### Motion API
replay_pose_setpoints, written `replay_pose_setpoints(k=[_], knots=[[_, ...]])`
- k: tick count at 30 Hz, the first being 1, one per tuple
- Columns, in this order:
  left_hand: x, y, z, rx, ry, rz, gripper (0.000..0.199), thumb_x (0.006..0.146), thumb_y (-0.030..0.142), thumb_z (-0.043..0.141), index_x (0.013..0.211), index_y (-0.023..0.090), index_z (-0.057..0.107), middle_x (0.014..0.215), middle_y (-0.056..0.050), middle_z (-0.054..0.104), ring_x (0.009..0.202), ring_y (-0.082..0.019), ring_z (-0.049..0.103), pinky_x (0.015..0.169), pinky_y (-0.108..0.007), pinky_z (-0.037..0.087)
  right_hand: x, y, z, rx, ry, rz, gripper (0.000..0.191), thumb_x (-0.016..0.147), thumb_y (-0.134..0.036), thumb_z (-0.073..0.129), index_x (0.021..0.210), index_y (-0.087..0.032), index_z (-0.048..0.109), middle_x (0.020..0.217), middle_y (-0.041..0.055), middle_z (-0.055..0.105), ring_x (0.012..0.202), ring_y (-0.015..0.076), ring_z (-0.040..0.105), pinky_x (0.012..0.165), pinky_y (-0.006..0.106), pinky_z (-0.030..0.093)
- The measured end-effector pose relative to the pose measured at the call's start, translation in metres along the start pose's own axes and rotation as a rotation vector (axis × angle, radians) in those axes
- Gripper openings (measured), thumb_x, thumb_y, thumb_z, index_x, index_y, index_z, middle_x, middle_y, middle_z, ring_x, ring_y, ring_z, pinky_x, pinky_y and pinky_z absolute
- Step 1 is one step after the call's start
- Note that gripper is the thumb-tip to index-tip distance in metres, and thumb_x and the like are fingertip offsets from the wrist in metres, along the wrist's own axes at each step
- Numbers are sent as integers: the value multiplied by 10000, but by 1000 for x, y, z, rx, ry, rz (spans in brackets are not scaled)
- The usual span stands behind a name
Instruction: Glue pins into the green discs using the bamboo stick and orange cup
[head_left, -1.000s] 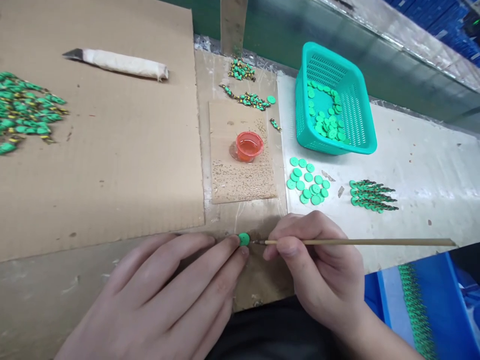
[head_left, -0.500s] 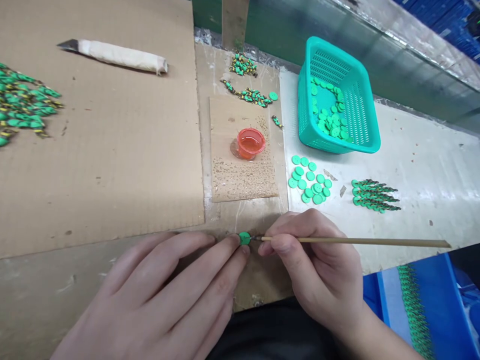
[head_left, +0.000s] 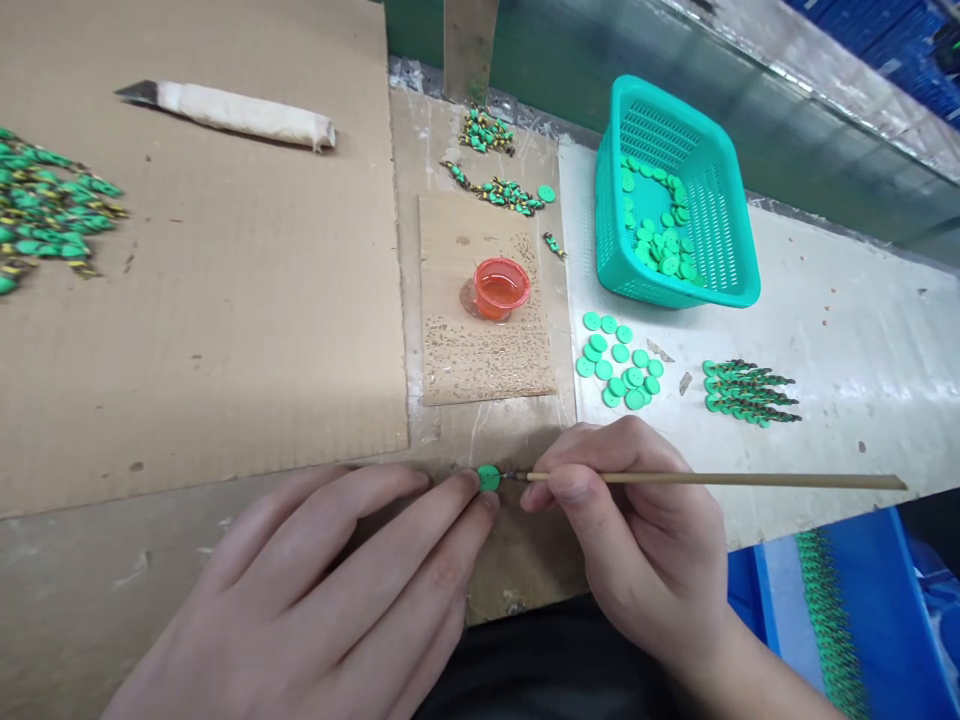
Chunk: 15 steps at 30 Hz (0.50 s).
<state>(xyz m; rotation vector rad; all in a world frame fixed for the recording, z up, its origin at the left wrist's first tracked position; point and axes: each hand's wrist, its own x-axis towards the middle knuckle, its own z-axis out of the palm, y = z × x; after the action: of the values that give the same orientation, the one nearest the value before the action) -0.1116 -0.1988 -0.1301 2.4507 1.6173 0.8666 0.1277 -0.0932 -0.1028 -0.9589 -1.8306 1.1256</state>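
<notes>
A small round green disc (head_left: 489, 478) lies on the work surface at the near edge. The fingertips of my left hand (head_left: 352, 580) press against its left and lower rim and hold it in place. My right hand (head_left: 637, 520) pinches a thin wooden stick (head_left: 750, 480) with a dark, narrow tip, like a fine tool. That tip touches the face of the disc, close to its middle. What the tip does to the disc is too small to make out. Behind the hands, a small red cup (head_left: 502, 288) of liquid rests on a spotted cardboard piece (head_left: 480, 370).
Loose green discs (head_left: 621, 352) lie right of the cup, before a turquoise basket (head_left: 739, 270) holding more. Rows of green-and-dark pieces (head_left: 750, 392) lie farther right. A wrapped knife (head_left: 240, 110) rests on cardboard (head_left: 285, 300), left. A blue bin (head_left: 889, 610) sits lower right.
My right hand and the stick have shifted very slightly to the right. My left hand and the disc stay where they were.
</notes>
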Motion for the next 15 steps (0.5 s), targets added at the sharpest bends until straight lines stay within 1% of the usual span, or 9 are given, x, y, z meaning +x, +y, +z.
replay_pose_setpoints(k=[5, 9, 15], knots=[[-3, -1, 0, 6, -3, 5, 418, 1237, 327, 638, 1631, 280, 770, 1574, 6, 866, 1389, -308, 788, 1161, -590, 614, 2, -1, 1, -8, -25, -9, 120, 1211, -248, 823, 1099, -254, 782, 940, -21, 832, 829, 146, 823, 774, 309, 668], [-5, 0, 1, 11, -1, -6, 447, 1223, 343, 659, 1657, 313, 762, 1561, 9, 870, 1373, -312, 798, 1178, -586, 627, 3, -1, 1, -23, -41, -10, 122, 1210, -254, 827, 1098, -252, 777, 940, -16, 839, 831, 148, 818, 775, 311, 667], [-4, 1, 0, -1, 2, -16, 455, 1225, 312, 640, 1663, 317, 762, 1605, 22, 853, 1400, -297, 802, 1220, -559, 626, 1, 1, 1, -9, 0, -4, 113, 1206, -222, 823, 1108, -259, 780, 951, -31, 832, 847, 135, 829, 794, 291, 672]])
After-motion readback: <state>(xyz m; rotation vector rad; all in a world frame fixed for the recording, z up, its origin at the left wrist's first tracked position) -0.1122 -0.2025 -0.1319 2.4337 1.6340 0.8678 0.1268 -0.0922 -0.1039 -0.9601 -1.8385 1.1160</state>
